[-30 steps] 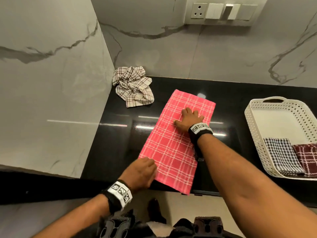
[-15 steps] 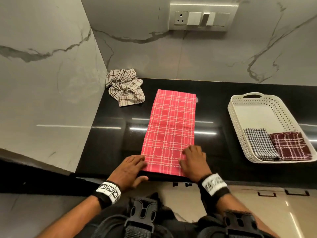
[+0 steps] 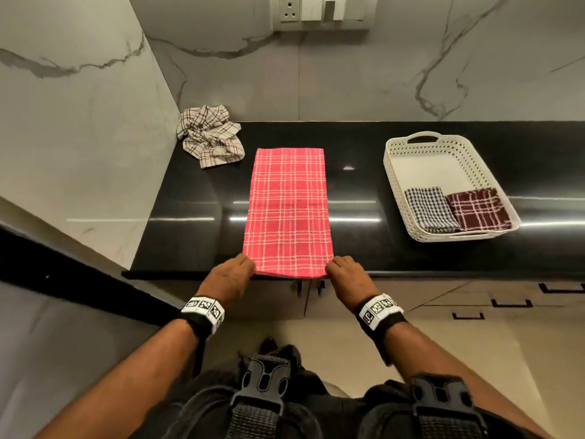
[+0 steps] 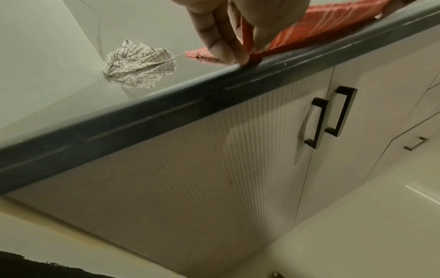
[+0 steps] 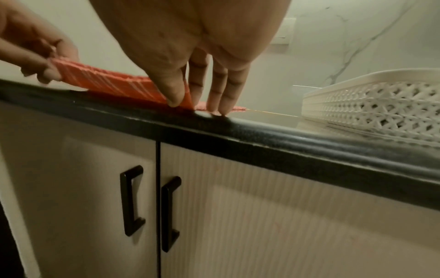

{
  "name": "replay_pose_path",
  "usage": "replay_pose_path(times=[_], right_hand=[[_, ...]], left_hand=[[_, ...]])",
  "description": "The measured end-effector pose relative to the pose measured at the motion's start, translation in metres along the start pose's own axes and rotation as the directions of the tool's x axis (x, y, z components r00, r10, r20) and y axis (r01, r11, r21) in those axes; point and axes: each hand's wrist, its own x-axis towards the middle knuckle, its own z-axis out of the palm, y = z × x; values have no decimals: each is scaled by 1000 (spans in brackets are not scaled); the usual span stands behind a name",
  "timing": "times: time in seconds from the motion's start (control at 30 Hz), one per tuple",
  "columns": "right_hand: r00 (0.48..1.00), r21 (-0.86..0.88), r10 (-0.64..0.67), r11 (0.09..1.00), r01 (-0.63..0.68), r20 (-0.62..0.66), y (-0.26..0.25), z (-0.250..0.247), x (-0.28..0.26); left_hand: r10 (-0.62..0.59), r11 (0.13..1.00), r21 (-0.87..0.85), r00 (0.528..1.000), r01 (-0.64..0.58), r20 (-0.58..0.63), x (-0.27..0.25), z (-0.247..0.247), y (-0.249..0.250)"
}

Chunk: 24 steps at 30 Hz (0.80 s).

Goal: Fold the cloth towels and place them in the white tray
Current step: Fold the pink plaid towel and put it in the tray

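A red plaid towel (image 3: 288, 210), folded into a long strip, lies on the black counter (image 3: 190, 213) with its near end at the counter's front edge. My left hand (image 3: 235, 274) pinches the near left corner (image 4: 250, 47). My right hand (image 3: 345, 272) pinches the near right corner (image 5: 183, 97) between thumb and fingers. The white tray (image 3: 408, 160) stands at the right and holds a folded black-checked towel (image 3: 429, 209) and a folded maroon plaid towel (image 3: 478, 209). A crumpled white plaid towel (image 3: 210, 134) lies in the back left corner.
Marble walls close in the counter at the back and left. A switch panel (image 3: 319, 11) sits on the back wall. Below the counter edge are cabinet doors with black handles (image 5: 147, 206).
The towel has been straightened from a slant to lie square to the edge. My right hand came off the towel's middle to its near right corner; both hands now pinch the near corners.
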Motion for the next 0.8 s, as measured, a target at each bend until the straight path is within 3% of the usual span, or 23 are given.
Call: replay_pose_path(times=[0.1, 0.2, 0.33, 0.5, 0.63, 0.8], right_hand=[[998, 105, 9, 994, -3, -58, 7, -8, -11], [996, 168, 38, 985, -25, -78, 9, -26, -22], [995, 307, 38, 950, -64, 88, 4, -63, -39], [962, 600, -3, 783, -167, 273, 7, -115, -52], [982, 832, 4, 531, -163, 190, 10, -152, -21], [983, 836, 181, 539, -100, 2, 23, -152, 73]], left_hand=[[-73, 990, -121, 997, 71, -12, -8, -5, 7], [3, 979, -201, 996, -20, -85, -19, -16, 14], [113, 976, -183, 993, -118, -41, -37, -33, 28], [96, 903, -424, 994, -66, 49, -52, -68, 36], [55, 827, -561, 998, -38, 12, -19, -112, 26], [-162, 832, -548, 983, 92, -81, 78, -129, -12]])
